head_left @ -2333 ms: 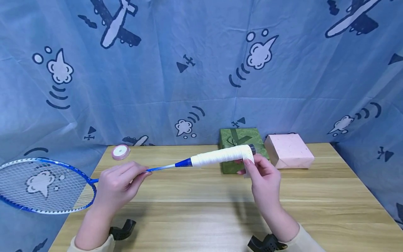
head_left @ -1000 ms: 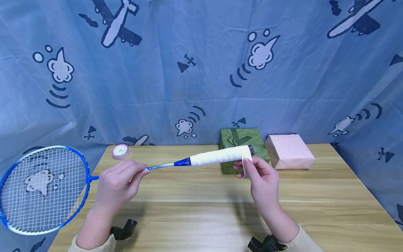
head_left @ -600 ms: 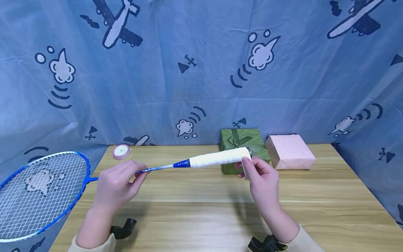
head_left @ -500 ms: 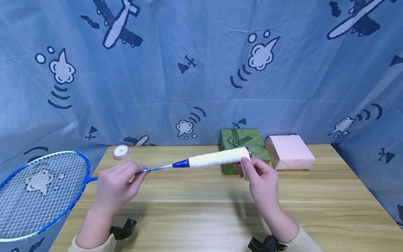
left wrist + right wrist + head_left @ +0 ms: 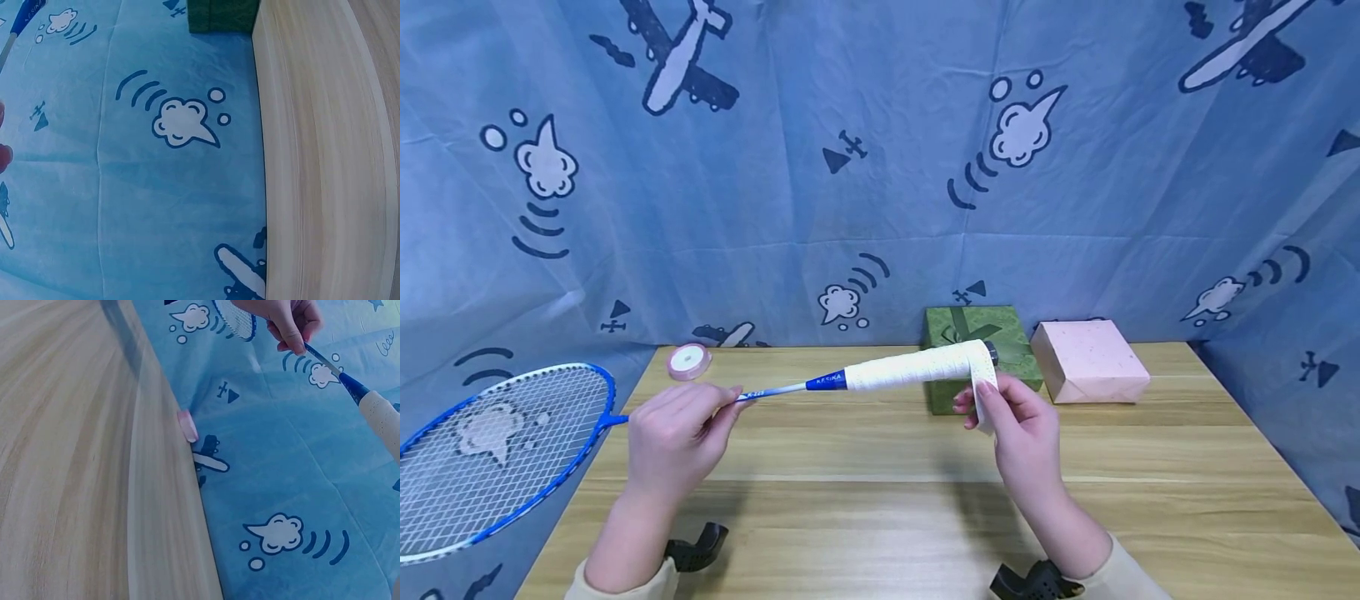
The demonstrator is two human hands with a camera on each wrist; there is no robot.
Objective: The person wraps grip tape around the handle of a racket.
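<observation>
A blue and white badminton racket (image 5: 826, 381) is held up above the table, its strung head at the far left and its handle pointing right. My left hand (image 5: 673, 433) pinches the thin shaft between thumb and fingers. White grip tape (image 5: 910, 368) covers the handle almost to the black butt end. The tape's loose end (image 5: 982, 400) hangs down from there, and my right hand (image 5: 1026, 429) pinches it between thumb and fingers. In the right wrist view the wrapped handle (image 5: 381, 422) shows at the right edge, with the left hand (image 5: 290, 322) on the shaft.
At the back of the wooden table (image 5: 865, 517) stand a green gift box (image 5: 1018, 354) with a ribbon and a pink box (image 5: 1092, 358). A pink-edged ribbon roll (image 5: 688, 362) lies at the back left. A blue printed curtain (image 5: 880, 208) hangs behind.
The racket has turned about its shaft, its head tilting flatter than a second ago, and has shifted slightly left. More of the loose tape shows between handle and right hand than half a second ago.
</observation>
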